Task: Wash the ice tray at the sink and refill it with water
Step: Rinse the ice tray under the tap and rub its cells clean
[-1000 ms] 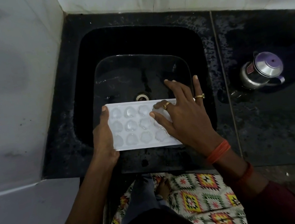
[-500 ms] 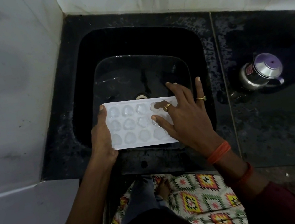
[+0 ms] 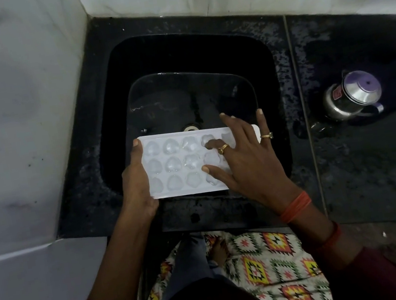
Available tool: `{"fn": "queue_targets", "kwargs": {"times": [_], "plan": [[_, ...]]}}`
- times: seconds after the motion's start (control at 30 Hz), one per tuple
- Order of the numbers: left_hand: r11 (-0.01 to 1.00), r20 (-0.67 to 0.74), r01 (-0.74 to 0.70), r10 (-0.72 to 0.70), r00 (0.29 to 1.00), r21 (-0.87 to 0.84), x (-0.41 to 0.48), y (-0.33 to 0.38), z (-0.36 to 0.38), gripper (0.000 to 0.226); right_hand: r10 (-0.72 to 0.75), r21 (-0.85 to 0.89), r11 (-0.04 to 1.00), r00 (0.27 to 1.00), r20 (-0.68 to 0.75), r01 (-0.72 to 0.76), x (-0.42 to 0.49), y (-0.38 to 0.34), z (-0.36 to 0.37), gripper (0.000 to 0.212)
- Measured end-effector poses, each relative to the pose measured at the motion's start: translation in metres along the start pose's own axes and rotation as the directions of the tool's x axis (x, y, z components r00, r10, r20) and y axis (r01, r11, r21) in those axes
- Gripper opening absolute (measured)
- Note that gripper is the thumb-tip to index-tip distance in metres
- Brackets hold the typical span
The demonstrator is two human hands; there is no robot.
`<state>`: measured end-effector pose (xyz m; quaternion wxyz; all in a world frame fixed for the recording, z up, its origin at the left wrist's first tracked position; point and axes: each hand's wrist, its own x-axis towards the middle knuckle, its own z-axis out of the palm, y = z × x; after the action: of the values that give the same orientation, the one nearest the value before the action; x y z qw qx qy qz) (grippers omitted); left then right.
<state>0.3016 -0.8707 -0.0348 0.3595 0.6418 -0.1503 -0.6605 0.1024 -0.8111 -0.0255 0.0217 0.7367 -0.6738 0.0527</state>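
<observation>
Two hands on ice tray (image 3: 176, 165) over sink's (image 3: 188, 52) near edge: left hand (image 3: 135, 183) grips the tray's left end, right hand (image 3: 245, 160) lies splayed on cells, possibly wet.

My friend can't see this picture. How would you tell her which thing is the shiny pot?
Find the black sink, then go right, past the seam, onto the dark wet counter. A small steel jug stands there, with a domed lid, a handle and a red label. It is shiny metal, unlike the white ice tray over the sink.
</observation>
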Motion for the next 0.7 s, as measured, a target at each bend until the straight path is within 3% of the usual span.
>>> {"fn": "queue_targets", "kwargs": {"times": [0.27,0.7], "plan": [[1.0,-0.014,-0.005,0.005,1.0,-0.011,0.003,-0.001,-0.005,0.05,0.037,0.112,0.993,0.994,-0.107,-0.025,-0.012,-0.006,-0.01,0.046],[1.0,0.016,0.004,-0.005,1.0,0.015,0.001,-0.004,-0.004,0.048,0.026,0.161,0.987,0.995,-0.095,-0.011,-0.021,-0.014,-0.001,0.047]]}}
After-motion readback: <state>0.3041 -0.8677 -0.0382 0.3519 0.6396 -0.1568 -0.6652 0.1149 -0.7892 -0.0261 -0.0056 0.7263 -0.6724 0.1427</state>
